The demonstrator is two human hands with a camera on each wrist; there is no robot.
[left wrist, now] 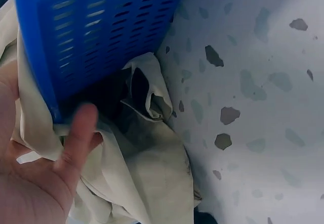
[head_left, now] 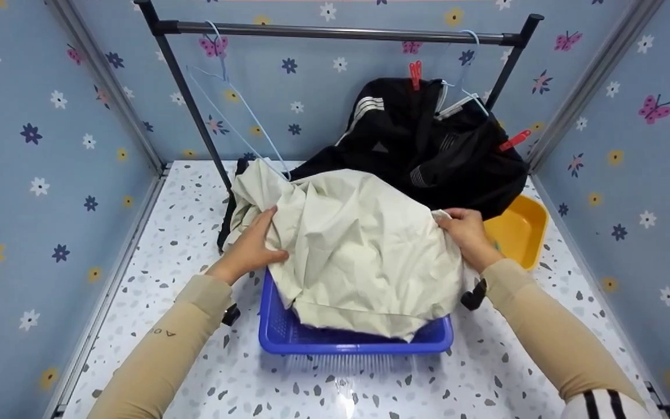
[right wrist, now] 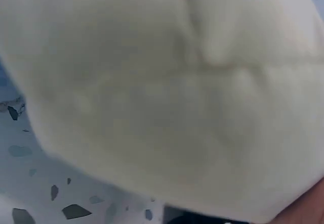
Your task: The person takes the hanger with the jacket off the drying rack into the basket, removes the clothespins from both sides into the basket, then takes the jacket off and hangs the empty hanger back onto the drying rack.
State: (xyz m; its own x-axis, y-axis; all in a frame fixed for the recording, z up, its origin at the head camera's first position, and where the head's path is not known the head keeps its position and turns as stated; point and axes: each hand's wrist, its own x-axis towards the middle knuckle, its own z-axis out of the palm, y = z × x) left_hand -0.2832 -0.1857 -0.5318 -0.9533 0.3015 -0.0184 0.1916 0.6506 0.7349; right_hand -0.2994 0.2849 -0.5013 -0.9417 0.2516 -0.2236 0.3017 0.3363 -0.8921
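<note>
A cream garment [head_left: 358,250], bunched and wrinkled, lies over a blue plastic basket [head_left: 355,348] in the head view. My left hand [head_left: 250,247] rests against its left side, thumb stretched out. In the left wrist view, that thumb [left wrist: 78,143] stands apart from the cloth, while the other fingers are partly hidden by it. With thumb and fingers, my right hand [head_left: 469,233] pinches the garment's right edge. Cloth fills most of the right wrist view, where only a sliver of the hand [right wrist: 306,209] shows. A light-blue hanger [head_left: 248,110] hangs above, its lower end meeting the garment.
A dark metal rail [head_left: 335,31] spans the back. From its right end, another blue hanger [head_left: 471,41] carries a black jacket [head_left: 393,134] with red clips [head_left: 415,75]. A yellow basin [head_left: 521,230] stands behind my right hand. Patterned walls enclose the speckled table [head_left: 207,361].
</note>
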